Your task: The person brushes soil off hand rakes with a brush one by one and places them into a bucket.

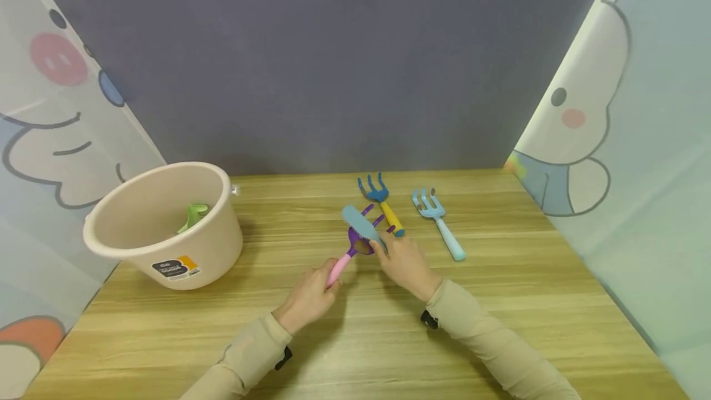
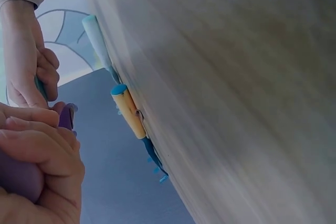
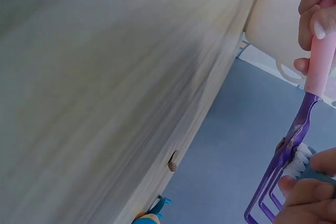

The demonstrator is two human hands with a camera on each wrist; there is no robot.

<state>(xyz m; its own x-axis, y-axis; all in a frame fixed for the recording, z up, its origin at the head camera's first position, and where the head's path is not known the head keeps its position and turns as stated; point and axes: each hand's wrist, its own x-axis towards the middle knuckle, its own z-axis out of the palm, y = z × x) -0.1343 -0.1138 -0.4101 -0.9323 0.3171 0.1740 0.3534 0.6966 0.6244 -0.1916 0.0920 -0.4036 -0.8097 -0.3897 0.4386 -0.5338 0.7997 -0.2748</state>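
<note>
My left hand (image 1: pixel 308 298) grips the pink handle (image 1: pixel 338 270) of a small garden rake whose purple head (image 3: pixel 298 124) is raised over the table, brown specks on it. In my right hand (image 1: pixel 408 267) is a blue scrubbing brush (image 1: pixel 360 225), pinched between thumb and fingers. Its white bristles (image 3: pixel 299 160) meet the purple head near the base of the tines. In the left wrist view, the left fingers (image 2: pixel 47 145) curl round the rake, and the right hand (image 2: pixel 26 66) shows beyond them.
A blue rake with a yellow handle (image 1: pixel 392 218) and a light blue rake (image 1: pixel 449 238) with brown bits on its tines lie behind and to the right. At the left stands a beige bucket (image 1: pixel 222 245) holding a green object (image 1: pixel 193 217). A brown crumb (image 3: pixel 172 161) lies on the wooden table (image 1: pixel 355 363).
</note>
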